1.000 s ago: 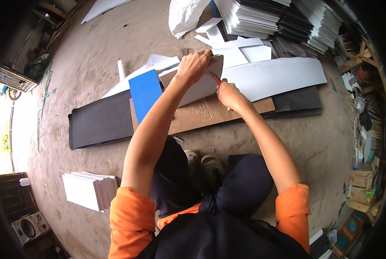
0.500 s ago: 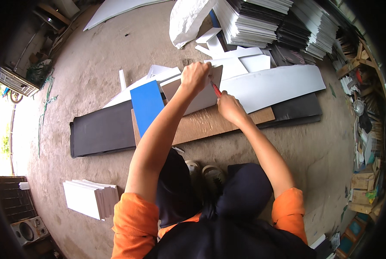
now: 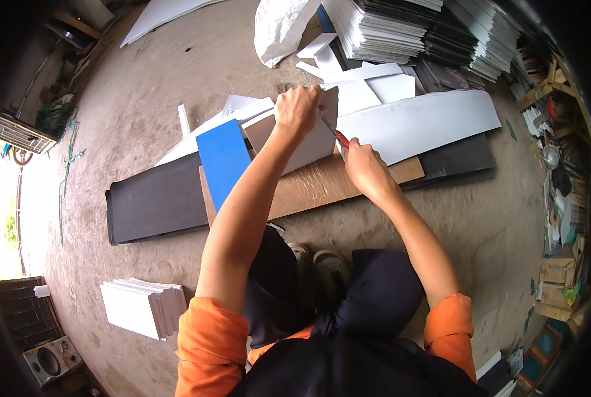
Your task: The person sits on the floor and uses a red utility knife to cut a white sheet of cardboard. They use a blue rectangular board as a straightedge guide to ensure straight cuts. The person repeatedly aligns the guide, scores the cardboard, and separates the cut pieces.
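Observation:
My left hand [image 3: 298,109] is closed over the upper edge of a pale grey-white panel [image 3: 308,149]. The panel is tilted up above a scuffed brown board [image 3: 328,186]. In my right hand [image 3: 368,169] is a knife with a red handle [image 3: 341,139]. Its thin blade points up and left, its tip close to the panel's right side near my left fingers; whether it touches, I cannot tell. A blue panel [image 3: 222,155] lies just left of the held panel, partly behind my left forearm.
Dark sheets [image 3: 160,196] lie under the brown board. A long white panel [image 3: 434,124] stretches right, with white offcuts [image 3: 393,88] beyond it. Tall stacks of sheets [image 3: 381,33] stand at the back. A pile of small white panels [image 3: 133,308] sits on the floor at left.
My right hand has shifted right and slightly down with the knife, and more of the blade shows. My left hand still grips the panel in nearly the same place.

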Available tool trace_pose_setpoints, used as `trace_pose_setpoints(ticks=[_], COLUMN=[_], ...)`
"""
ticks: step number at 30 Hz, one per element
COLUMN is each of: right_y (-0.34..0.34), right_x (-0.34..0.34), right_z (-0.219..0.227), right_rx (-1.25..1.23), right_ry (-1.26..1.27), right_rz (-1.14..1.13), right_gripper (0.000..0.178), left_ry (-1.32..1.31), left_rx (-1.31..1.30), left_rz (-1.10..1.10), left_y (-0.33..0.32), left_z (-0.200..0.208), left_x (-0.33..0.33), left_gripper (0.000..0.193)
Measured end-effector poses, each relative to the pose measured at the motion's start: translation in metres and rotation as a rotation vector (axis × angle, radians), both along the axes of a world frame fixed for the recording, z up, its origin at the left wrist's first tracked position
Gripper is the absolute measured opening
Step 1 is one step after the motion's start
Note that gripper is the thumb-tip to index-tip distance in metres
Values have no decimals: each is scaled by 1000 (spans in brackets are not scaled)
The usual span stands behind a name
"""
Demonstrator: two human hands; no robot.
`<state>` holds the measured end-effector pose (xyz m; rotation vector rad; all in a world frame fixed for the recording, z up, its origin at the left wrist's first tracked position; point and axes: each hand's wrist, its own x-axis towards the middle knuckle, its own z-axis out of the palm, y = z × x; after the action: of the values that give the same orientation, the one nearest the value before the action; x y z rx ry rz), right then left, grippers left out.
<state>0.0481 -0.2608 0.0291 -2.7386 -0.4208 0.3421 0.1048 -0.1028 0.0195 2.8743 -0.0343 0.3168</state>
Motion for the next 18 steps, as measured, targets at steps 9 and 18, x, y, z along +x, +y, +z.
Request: trace_pose_setpoints(ticks=[9,18], right_y=[10,17], right_x=[4,24], right_z=[2,-50], right_rx=[13,-4], right_ry=[79,7], right_rz=[-25,21], right_gripper=[20,28], left_ry=[26,-26], left_rx=[-14,66], left_rz=[-15,-78], left_y=[4,-7], left_z=[-1,-7], left_x=[-1,-6], left_gripper=[24,20])
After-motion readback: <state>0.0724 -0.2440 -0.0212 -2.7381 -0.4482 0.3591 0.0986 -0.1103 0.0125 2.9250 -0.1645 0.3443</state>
